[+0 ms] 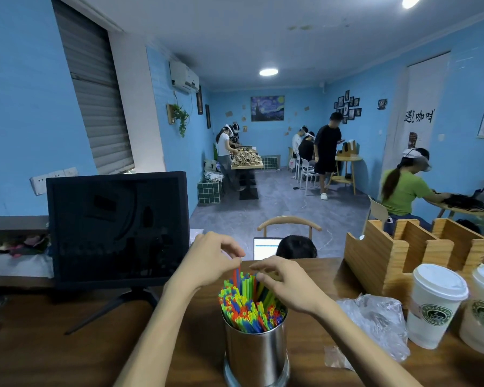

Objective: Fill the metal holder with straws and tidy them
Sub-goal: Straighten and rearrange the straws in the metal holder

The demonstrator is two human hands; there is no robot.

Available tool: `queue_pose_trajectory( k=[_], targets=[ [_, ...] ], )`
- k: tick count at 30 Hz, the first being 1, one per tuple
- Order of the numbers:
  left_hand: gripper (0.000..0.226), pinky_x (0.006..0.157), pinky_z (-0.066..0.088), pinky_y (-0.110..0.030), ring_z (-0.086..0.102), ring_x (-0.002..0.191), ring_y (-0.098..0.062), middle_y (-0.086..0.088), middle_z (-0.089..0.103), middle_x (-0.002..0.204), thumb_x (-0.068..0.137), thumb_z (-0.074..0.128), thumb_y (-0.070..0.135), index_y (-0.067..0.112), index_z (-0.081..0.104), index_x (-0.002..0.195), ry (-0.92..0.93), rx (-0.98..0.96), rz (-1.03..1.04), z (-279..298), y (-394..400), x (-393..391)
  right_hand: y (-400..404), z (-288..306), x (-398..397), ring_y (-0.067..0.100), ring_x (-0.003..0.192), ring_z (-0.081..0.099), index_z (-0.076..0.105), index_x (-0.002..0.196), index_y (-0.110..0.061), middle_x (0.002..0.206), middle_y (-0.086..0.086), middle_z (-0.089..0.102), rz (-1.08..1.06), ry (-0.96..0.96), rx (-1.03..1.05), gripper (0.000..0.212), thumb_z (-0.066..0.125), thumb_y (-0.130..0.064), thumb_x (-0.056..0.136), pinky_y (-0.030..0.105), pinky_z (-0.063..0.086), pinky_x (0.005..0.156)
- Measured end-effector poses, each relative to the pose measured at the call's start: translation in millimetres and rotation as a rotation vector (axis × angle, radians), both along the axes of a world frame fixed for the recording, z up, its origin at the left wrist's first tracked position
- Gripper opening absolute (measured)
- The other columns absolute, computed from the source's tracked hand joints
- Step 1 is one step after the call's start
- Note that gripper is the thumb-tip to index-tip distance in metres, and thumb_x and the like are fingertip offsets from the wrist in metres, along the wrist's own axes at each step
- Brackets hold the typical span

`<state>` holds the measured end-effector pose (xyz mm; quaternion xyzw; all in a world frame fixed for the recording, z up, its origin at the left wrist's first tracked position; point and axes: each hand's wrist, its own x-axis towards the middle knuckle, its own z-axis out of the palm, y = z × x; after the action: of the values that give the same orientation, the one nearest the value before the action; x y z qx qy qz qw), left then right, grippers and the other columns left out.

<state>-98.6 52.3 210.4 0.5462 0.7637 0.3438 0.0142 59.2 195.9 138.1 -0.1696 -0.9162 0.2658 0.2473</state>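
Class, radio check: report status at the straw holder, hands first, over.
Left hand pinching a tall red straw; right hand fingers on the straw tips. Metal holder packed with straws, tops uneven. Plastic bag lies beside it, apart.

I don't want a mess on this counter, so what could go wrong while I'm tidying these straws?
The tall straws stand above the rest, so pushing with your left hand or right hand may bend them or flick some out. The metal holder is narrow and full; a sideways push might tip it toward the paper cup.
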Motion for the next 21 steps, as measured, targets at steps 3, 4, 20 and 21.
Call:
queue_pose_trajectory(
  k=[3,4,20,21],
  targets=[
    [0.017,0.064,0.044,-0.007,0.065,0.068,0.004,0.018,0.071,0.072,0.084,0.077,0.016,0.033,0.08,0.082,-0.015,0.065,-0.031,9,-2,4,-5,4,-4,-0.004,0.116,0.057,0.068,0.128,-0.028,0.125,-0.016,0.065,0.075,0.047,-0.084,0.03,0.063,-0.034,0.1,0.016,0.046,0.097],
    [0.016,0.065,0.045,-0.008,0.066,0.069,0.004,0.019,0.072,0.073,0.085,0.076,0.016,0.032,0.08,0.084,-0.018,0.078,-0.039,12,-3,6,-7,6,-5,-0.005,0.118,0.057,0.067,0.13,-0.028,0.127,-0.017,0.065,0.101,0.057,-0.122,0.033,0.064,-0.038,0.098,0.019,0.046,0.1],
    [0.024,0.076,0.06,-0.025,0.075,0.08,-0.013,0.007,0.078,0.086,0.09,0.073,0.005,0.029,0.079,0.094,-0.221,0.703,-0.028,65,-24,3,-11,19,3,0.018,0.076,0.067,0.07,0.102,-0.005,0.083,0.006,0.072,0.305,0.24,-0.592,0.024,0.06,-0.027,0.101,0.031,0.055,0.078],
    [0.026,0.076,0.06,-0.026,0.075,0.082,-0.016,0.006,0.078,0.087,0.091,0.072,0.004,0.029,0.078,0.094,-0.27,0.736,-0.033,63,-23,1,-11,19,5,0.021,0.075,0.068,0.07,0.104,-0.003,0.084,0.009,0.072,0.298,0.288,-0.695,0.027,0.062,-0.028,0.098,0.031,0.056,0.077]
  ],
)
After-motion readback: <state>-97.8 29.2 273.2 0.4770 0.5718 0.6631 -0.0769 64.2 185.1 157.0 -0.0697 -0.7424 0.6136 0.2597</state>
